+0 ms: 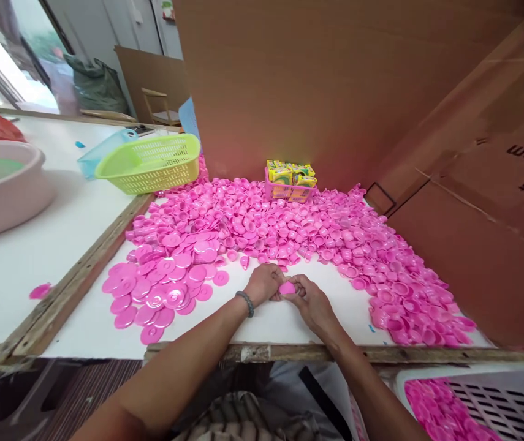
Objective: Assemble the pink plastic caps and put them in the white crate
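My left hand [264,283] and my right hand [310,301] meet over the white table [252,324] near its front edge. Together they pinch one small pink plastic piece [287,288], fingers closed round it. A bead bracelet is on my left wrist. To the left lies a spread of flat pink discs [160,291]. Behind and to the right runs a big heap of small pink cups [317,236].
A small pink basket of yellow boxes [290,181] stands at the back against cardboard walls [335,86]. A green basket [151,162] and a pale basin [2,184] sit on the left table. A white crate with pink pieces [464,401] is at lower right.
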The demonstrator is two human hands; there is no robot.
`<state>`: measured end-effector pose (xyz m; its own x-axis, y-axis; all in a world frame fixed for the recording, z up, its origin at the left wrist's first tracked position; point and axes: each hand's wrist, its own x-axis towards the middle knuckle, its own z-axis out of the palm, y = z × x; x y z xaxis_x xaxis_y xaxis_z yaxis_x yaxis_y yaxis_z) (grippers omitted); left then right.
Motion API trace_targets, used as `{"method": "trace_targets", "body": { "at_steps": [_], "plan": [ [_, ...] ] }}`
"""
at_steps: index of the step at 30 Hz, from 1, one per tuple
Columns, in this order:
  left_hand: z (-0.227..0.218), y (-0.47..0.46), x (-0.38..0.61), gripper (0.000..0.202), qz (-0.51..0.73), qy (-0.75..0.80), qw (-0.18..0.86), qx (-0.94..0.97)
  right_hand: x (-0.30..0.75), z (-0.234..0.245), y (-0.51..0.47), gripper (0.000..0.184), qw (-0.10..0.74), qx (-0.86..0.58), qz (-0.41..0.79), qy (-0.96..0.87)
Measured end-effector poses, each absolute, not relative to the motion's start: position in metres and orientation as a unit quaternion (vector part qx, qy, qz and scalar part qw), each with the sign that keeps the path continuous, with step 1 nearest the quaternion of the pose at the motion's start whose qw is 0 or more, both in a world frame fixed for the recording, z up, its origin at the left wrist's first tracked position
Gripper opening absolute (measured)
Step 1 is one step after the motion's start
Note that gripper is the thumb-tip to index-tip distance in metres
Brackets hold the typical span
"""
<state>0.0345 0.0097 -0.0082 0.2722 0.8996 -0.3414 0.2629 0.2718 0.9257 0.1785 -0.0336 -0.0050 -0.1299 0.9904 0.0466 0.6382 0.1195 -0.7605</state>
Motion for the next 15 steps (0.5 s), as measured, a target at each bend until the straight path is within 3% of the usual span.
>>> {"method": "trace_targets", "body": {
  "at_steps": [8, 10, 15],
  "plan": [
    [0.011, -0.004, 0.028, 0.021, 0.206, 0.518, 0.592, 0.581, 0.183, 0.005, -0.05, 0.029, 0.354, -0.586, 0.432, -0.587],
    [0.024, -0.005, 0.02, 0.027, 0.184, 0.531, 0.547, 0.621, 0.194, 0.016, -0.067, 0.031, 0.386, -0.623, 0.378, -0.566],
    [0.057, -0.02, -0.036, 0.035, 0.253, 0.625, 0.211, 0.708, 0.266, 0.036, -0.139, 0.037, 0.414, -0.791, 0.071, -0.446]
  ]
}}
